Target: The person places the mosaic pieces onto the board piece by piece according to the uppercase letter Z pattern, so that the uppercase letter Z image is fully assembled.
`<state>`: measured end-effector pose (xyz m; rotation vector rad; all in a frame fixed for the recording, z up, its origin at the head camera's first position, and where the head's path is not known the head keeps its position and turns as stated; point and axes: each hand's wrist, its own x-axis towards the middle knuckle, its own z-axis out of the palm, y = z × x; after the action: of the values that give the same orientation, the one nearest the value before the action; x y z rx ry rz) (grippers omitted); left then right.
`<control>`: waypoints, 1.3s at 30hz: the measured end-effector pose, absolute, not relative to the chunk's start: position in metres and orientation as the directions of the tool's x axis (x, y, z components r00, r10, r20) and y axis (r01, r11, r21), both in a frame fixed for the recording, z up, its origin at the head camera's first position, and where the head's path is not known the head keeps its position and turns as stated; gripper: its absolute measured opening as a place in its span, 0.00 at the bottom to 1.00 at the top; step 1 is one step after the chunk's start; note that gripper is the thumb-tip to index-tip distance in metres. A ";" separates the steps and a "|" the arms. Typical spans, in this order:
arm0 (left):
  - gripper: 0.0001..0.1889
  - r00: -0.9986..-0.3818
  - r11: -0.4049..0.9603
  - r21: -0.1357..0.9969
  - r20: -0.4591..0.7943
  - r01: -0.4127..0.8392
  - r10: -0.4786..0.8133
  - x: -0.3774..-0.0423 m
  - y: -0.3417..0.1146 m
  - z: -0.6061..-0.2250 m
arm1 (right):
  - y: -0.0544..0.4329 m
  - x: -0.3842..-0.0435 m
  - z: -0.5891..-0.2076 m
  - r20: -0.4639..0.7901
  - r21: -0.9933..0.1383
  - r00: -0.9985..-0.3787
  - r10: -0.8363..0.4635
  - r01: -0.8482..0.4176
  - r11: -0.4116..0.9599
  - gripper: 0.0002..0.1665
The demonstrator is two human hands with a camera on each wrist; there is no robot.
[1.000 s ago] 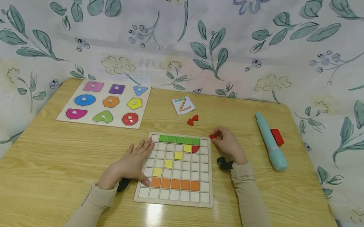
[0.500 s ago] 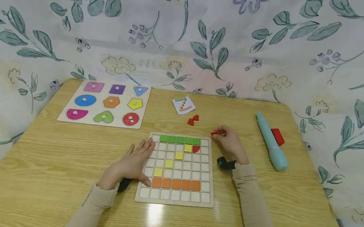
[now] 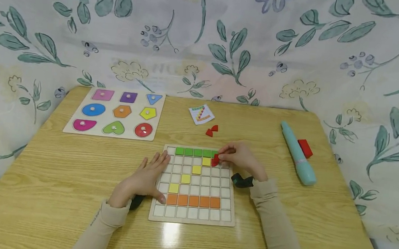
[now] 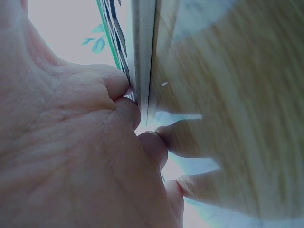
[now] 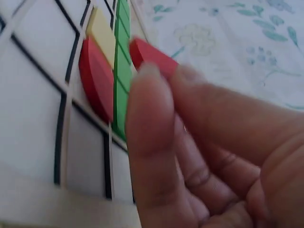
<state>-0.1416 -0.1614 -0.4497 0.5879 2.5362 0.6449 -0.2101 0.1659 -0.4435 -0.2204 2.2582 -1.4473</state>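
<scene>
A wooden grid board lies at the table's middle, with green squares in its top row, a diagonal of yellow squares and a row of orange squares. My left hand rests spread along the board's left edge, fingertips touching it. My right hand pinches a small red piece between thumb and finger, above the board's upper right. Just below it, a red quarter-circle piece sits on the board next to a yellow square, partly hidden in the head view.
Two loose red pieces lie behind the board, near a pattern card. A knobbed shape puzzle stands at back left. To the right lie a turquoise tapered object and a red block.
My right hand has moved left from beside the board's upper right corner to over the grid, carrying the red piece. The left hand stays in place.
</scene>
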 end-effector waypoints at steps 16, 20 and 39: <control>0.71 -0.806 0.802 0.522 -0.317 0.292 0.500 -0.142 -0.162 -0.453 | 0.133 -0.197 -0.448 -0.380 -0.845 -0.788 -0.485 0.081 0.529 0.07; 0.71 -0.806 0.801 0.523 -0.317 0.291 0.500 -0.142 -0.162 -0.452 | 0.126 -0.193 -0.447 -0.373 -0.832 -0.792 -0.483 0.054 0.553 0.08; 0.70 -0.806 0.800 0.525 -0.316 0.290 0.500 -0.140 -0.161 -0.447 | 0.106 -0.178 -0.441 -0.276 -0.659 -0.904 -0.327 -0.069 0.749 0.13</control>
<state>-0.1402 -0.1610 -0.4470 0.5917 2.5404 0.6413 -0.1782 0.1057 -0.4406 -0.3038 2.5721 -0.9485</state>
